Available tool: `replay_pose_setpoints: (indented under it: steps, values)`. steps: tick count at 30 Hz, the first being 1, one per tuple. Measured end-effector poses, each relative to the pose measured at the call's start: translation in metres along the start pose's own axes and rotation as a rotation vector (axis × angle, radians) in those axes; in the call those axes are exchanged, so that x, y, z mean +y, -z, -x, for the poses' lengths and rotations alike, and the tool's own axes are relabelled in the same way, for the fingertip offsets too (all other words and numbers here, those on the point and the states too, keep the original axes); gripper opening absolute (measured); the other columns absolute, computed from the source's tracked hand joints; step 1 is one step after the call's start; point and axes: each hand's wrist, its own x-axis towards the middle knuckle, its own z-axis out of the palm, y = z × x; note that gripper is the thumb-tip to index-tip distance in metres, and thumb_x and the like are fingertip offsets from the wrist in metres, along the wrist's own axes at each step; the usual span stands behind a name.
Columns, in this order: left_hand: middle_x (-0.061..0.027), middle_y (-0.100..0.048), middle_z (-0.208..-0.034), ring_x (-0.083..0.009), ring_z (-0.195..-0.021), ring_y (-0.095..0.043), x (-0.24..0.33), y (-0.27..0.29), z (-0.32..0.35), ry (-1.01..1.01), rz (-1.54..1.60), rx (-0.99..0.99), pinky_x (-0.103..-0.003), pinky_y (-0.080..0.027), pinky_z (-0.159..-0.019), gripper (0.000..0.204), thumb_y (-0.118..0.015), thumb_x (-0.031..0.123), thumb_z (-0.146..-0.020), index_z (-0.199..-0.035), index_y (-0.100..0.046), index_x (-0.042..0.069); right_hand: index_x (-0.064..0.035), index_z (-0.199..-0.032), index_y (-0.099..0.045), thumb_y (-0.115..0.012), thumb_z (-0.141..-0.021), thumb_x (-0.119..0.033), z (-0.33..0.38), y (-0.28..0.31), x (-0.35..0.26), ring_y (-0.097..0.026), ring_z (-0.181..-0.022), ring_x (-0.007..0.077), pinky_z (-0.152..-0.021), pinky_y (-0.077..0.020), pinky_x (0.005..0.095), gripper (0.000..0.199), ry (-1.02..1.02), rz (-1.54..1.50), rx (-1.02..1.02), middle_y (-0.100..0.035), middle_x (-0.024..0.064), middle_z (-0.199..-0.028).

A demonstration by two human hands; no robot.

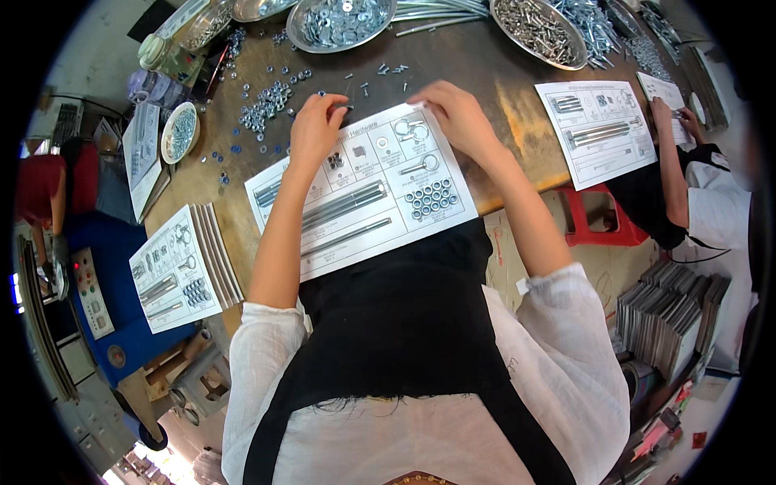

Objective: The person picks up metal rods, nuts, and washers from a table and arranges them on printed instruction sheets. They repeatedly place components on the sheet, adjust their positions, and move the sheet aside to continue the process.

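A white printed card (388, 242) with pictures of bolts, rods, nuts and rings lies at the table's near edge, tilted, in front of my black apron. Rings, a cluster of nuts (430, 199) and long rods (347, 208) show on its face. At its upper left edge is my left hand (318, 125), thumb and fingers curled toward each other; whatever is between the tips is too small to name. My right hand (459, 117) is over the upper right corner, its fingers bent toward the left and blurred by motion. Small screws (385, 69) are scattered just beyond the card.
Loose nuts (271, 103) spread at the left. Metal bowls of washers (339, 28) and screws (540, 34) stand at the back, with rods (443, 14) between. A white dish (180, 133) and stacked cards (182, 271) are left. Another card (596, 133) and a co-worker (683, 186) are right.
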Motion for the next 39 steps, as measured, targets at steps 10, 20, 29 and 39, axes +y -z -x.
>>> replay_pose_setpoints:
  steps: [10, 20, 29, 39]
  values:
    - [-0.0118, -0.066, -0.090, -0.0320, -0.085, -0.065, -0.020, -0.028, -0.022, 0.056, -0.035, -0.018, -0.042, -0.052, -0.076, 0.013, -0.070, 0.014, -0.082, -0.089, -0.064, 0.004, -0.0077, -0.089, -0.072, -0.068, -0.081, -0.009, -0.065, -0.025, 0.045, -0.067, -0.090, 0.0298, -0.078, -0.0532, 0.0415, 0.009, -0.078, 0.172, -0.225, -0.068, 0.0097, -0.092]
    - [0.0010, -0.068, -0.088, -0.0194, -0.086, -0.059, 0.010, 0.014, 0.044, -0.142, -0.037, -0.196, -0.035, -0.040, -0.087, 0.030, -0.075, 0.012, -0.080, -0.109, -0.068, 0.012, -0.0094, -0.090, -0.060, -0.067, -0.079, -0.010, 0.008, -0.074, -0.060, -0.066, -0.085, 0.0281, -0.069, -0.0533, 0.0402, 0.013, -0.132, 0.104, -0.059, -0.066, 0.0072, -0.086]
    - [-0.0029, -0.067, -0.093, -0.0214, -0.087, -0.062, 0.007, 0.017, 0.044, -0.138, 0.002, -0.148, -0.035, -0.042, -0.086, 0.029, -0.071, 0.017, -0.086, -0.114, -0.069, 0.011, -0.0103, -0.093, -0.061, -0.068, -0.082, -0.012, 0.009, -0.095, -0.058, -0.067, -0.086, 0.0287, -0.070, -0.0538, 0.0414, 0.013, -0.172, 0.081, 0.025, -0.066, 0.0059, -0.088]
    - [-0.0151, -0.073, -0.088, -0.0329, -0.082, -0.071, -0.012, -0.047, -0.077, 0.092, 0.065, -0.029, -0.041, -0.055, -0.074, 0.020, -0.065, 0.021, -0.091, -0.098, -0.071, 0.003, -0.0094, -0.094, -0.064, -0.072, -0.080, -0.014, -0.065, -0.096, -0.001, -0.066, -0.091, 0.0326, -0.077, -0.0547, 0.0438, 0.017, -0.188, 0.274, -0.052, -0.065, 0.0114, -0.094]
